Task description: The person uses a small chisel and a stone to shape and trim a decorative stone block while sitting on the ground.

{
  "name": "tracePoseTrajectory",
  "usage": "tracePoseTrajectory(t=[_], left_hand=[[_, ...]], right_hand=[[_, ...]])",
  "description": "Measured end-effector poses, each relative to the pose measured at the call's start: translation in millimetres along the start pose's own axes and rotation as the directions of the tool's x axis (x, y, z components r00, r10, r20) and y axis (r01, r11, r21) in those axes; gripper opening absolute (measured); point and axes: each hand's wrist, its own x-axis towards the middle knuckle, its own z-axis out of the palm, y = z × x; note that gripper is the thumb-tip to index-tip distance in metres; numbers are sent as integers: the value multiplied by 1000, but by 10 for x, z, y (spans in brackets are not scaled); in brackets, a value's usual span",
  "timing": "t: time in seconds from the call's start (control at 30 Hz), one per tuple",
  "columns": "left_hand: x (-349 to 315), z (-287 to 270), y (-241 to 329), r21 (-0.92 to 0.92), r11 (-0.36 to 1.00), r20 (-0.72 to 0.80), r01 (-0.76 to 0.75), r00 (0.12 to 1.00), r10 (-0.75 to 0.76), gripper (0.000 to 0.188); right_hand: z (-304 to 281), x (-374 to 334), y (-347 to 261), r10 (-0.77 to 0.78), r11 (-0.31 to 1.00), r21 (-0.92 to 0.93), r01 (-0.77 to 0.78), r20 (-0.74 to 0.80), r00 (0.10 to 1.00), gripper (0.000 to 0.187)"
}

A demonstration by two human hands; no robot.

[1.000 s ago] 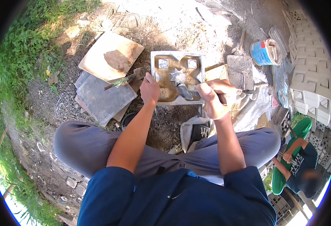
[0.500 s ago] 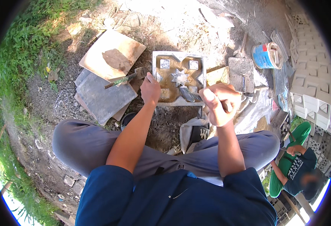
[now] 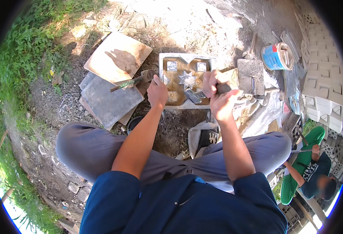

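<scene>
A square grey metal mold (image 3: 187,105) lies before me, with brown damp material around raised squares and a star in its middle. My left hand (image 3: 157,93) is closed at the mold's left rim. My right hand (image 3: 220,93), over the lower right corner, grips a trowel-like tool whose flat grey blade (image 3: 195,96) rests inside the mold near its front edge. The dark end of the handle shows between my fingers. Left of the mold, a block-headed tool with a green-wrapped handle (image 3: 130,83) lies across boards, its head close to my left hand.
Tan (image 3: 118,48) and grey boards (image 3: 111,97) are stacked at left. Right of the mold lie a grey handled plate (image 3: 250,74), a shovel (image 3: 250,48) and a blue-white bucket (image 3: 273,58). Pale blocks (image 3: 321,84) stand far right. Another person (image 3: 316,171) works at lower right.
My right hand has turned and shifted slightly up and left, showing the handle's end. The blade stays near the mold's front edge. My left hand keeps its place. The other person's arms have moved.
</scene>
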Motion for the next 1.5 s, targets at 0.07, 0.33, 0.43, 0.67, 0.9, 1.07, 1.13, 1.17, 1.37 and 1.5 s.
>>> tracePoseTrajectory(t=[0.07,0.33,0.43,0.67,0.9,1.07,1.13,1.17,1.37,1.5], left_hand=[[23,-16,-40,-9,1000,17,-29,999,29,61],[-37,-21,75,26,999,45,26,999,-27,57],[-15,-18,6,19,999,2,33,999,-33,56],[25,52,-35,38,997,-9,-65,998,65,53],[46,1,-96,44,992,-40,-121,992,122,53],[-38,-50,24,-43,999,47,-34,998,36,60],[9,-59,-9,-39,999,37,-14,999,16,61],[16,-56,-26,-31,999,34,8,999,-7,62],[-18,-13,14,-14,1000,8,-8,1000,8,53],[35,-23,30,-36,999,3,1,1000,-1,53]], right_hand=[[185,55,-78,21,999,49,-11,-196,980,75],[214,-43,24,-154,963,171,208,-284,946,47],[270,-25,-45,-170,975,100,199,-243,955,51],[258,61,-15,-176,982,80,173,29,984,39],[295,-30,-93,-93,961,268,73,63,994,29],[242,-74,-256,-93,957,284,66,81,992,18],[306,-48,-99,-102,975,207,80,96,990,15],[298,-65,-102,-118,966,242,91,101,988,14],[277,-116,-180,-113,965,247,84,105,988,24],[265,-65,-331,-192,947,290,139,165,967,39]])
